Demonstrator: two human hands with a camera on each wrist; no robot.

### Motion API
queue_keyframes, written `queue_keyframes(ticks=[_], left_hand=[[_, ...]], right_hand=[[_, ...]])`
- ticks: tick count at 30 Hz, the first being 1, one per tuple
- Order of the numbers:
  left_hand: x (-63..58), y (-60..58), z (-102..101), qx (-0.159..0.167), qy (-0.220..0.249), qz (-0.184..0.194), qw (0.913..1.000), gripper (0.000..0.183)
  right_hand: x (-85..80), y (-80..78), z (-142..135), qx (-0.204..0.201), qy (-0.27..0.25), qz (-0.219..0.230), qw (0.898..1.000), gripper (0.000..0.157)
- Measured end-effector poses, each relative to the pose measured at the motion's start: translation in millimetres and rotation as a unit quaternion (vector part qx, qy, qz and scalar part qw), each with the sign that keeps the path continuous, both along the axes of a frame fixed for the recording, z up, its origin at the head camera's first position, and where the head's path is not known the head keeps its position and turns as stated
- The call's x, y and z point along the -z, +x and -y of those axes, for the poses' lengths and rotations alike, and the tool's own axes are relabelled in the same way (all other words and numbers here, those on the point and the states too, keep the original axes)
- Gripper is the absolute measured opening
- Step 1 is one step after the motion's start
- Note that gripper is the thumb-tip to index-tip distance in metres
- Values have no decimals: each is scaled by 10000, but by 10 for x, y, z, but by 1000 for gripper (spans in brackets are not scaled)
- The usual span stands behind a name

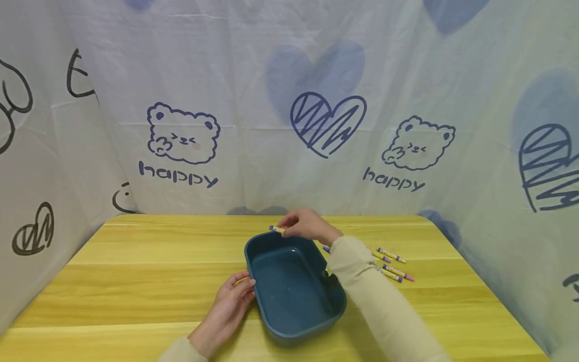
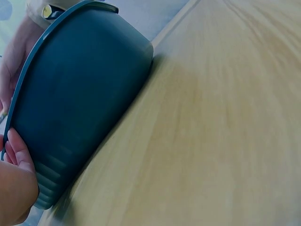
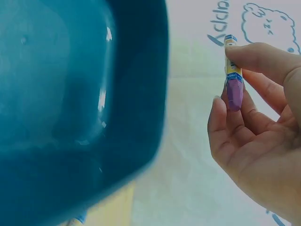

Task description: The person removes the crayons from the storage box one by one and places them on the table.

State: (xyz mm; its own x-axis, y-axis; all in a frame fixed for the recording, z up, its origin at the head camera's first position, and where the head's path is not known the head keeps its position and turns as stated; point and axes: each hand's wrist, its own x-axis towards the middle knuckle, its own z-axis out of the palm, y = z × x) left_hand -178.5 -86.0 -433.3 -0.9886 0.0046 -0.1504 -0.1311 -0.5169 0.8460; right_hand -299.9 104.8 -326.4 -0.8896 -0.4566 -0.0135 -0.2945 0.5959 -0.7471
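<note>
A dark teal plastic bin [image 1: 289, 286] stands on the table in the head view. My left hand [image 1: 231, 304] grips its left rim, the fingertips lying over the edge; the left wrist view shows that hand [image 2: 19, 179] pinching the rim against the outer wall. Just past the bin's far edge, my right hand [image 1: 307, 225] holds a crayon [image 1: 277, 229] between thumb and fingers. In the right wrist view the crayon [image 3: 234, 80] has a purple tip and a yellow-and-blue wrapper, and the other fingers curl loosely beneath it.
Several wrapped crayons [image 1: 391, 255] lie on the wooden table [image 1: 149, 281] right of the bin, partly hidden by the right sleeve [image 1: 380, 296]. A white printed cloth [image 1: 253, 151] hangs behind the table and along its sides.
</note>
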Motion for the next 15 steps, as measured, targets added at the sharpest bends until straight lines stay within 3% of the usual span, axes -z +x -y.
queue_keyframes(ticks=[15], left_hand=[[1, -1, 10, 29, -27, 8, 10000, 19]], right_hand=[[-171, -74, -608, 377, 51, -92, 9992, 24]])
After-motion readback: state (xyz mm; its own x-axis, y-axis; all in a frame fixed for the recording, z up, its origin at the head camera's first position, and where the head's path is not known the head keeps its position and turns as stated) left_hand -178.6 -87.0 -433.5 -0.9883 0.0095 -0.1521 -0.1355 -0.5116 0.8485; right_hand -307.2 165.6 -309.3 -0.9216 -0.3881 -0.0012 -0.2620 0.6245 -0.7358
